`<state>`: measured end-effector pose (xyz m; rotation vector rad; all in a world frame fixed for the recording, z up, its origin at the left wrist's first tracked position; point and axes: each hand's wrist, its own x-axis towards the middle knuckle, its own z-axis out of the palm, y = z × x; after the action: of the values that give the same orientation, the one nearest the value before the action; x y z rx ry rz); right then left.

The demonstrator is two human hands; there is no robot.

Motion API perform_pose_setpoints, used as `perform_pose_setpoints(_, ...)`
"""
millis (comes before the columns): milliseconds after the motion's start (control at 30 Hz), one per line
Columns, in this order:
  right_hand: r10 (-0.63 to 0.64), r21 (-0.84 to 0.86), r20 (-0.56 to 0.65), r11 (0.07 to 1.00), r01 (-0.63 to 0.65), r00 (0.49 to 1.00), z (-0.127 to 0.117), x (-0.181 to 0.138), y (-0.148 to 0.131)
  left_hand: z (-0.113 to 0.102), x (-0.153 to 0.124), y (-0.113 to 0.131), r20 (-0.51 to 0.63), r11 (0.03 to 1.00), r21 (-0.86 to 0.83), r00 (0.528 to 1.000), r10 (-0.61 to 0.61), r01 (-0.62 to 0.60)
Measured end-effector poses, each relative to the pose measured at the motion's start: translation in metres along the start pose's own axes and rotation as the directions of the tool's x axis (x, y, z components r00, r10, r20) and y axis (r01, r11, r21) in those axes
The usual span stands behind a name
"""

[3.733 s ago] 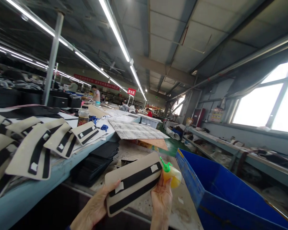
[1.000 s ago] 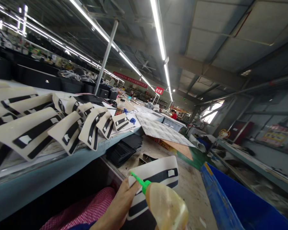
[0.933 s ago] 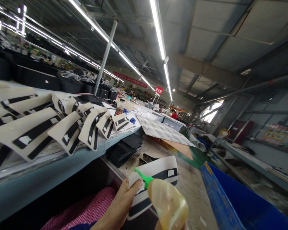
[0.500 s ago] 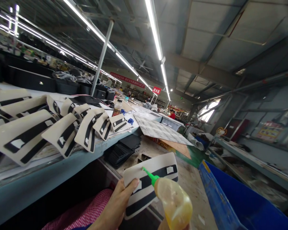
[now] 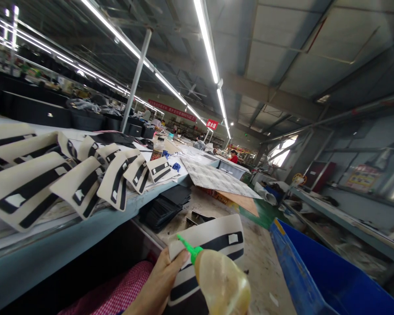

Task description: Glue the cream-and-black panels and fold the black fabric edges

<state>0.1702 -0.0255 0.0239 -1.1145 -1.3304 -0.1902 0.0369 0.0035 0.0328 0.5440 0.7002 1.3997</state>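
My left hand (image 5: 162,278) grips the left end of a cream panel (image 5: 200,230) that carries black strips and small white patches. Its thumb lies on the panel's face. A squeeze bottle (image 5: 221,284) of yellowish liquid, probably glue, tilts over the panel. The green nozzle (image 5: 192,250) points up and left, with its tip at the panel's upper left corner, close above my left thumb. My right hand is almost wholly hidden behind the bottle at the bottom edge, holding it. Similar cream panels (image 5: 82,186) with black strips lie overlapping on the table at left.
A stack of black pieces (image 5: 164,208) sits on the lower bench (image 5: 262,262), below the table edge (image 5: 118,218). A blue bin (image 5: 292,267) stands at right. A large pale sheet (image 5: 216,177) lies farther back. One person in red (image 5: 233,156) is in the distance.
The bottle has moved left across the panel, its nozzle tip going from the upper edge area to the upper left corner. My left hand keeps its grip. The view has shifted slightly.
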Motion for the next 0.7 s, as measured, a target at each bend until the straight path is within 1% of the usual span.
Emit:
perform_pose_setpoints(133, 0.005, 0.041, 0.000, 0.999, -0.005, 1.000, -0.005, 0.018, 0.024, -0.002, -0.003, 0.003, -0.012, 0.998, 0.014, 0.998, -0.057, 0.057)
perform_pose_setpoints(233, 0.020, 0.077, -0.005, 0.997, -0.019, 1.000, -0.011, 0.020, 0.037, -0.004, -0.003, 0.005, -0.017, 0.997, 0.015, 0.997, -0.071, 0.071)
perform_pose_setpoints(333, 0.059, 0.122, -0.014, 0.991, -0.057, 0.998, -0.013, 0.007, 0.042, -0.004, -0.001, 0.004, -0.032, 0.998, 0.011, 0.997, -0.065, 0.065)
perform_pose_setpoints(467, 0.131, 0.195, -0.025, 0.973, -0.124, 0.991, -0.008, -0.007, 0.045, -0.004, 0.000, 0.000, -0.047, 0.999, 0.027, 0.998, -0.041, 0.042)
perform_pose_setpoints(567, 0.183, 0.246, -0.020, 0.954, -0.172, 0.983, -0.005, -0.004, 0.051, -0.005, 0.000, -0.001, -0.032, 0.999, 0.039, 0.999, -0.027, 0.029)
perform_pose_setpoints(633, 0.213, 0.279, -0.018, 0.939, -0.200, 0.977, -0.007, 0.002, 0.056, -0.006, 0.001, -0.001, -0.005, 0.998, 0.056, 1.000, -0.017, 0.017)
perform_pose_setpoints(700, 0.240, 0.314, -0.021, 0.923, -0.221, 0.971, -0.010, 0.007, 0.060, -0.006, 0.000, 0.000, -0.003, 0.997, 0.075, 1.000, -0.008, 0.008)
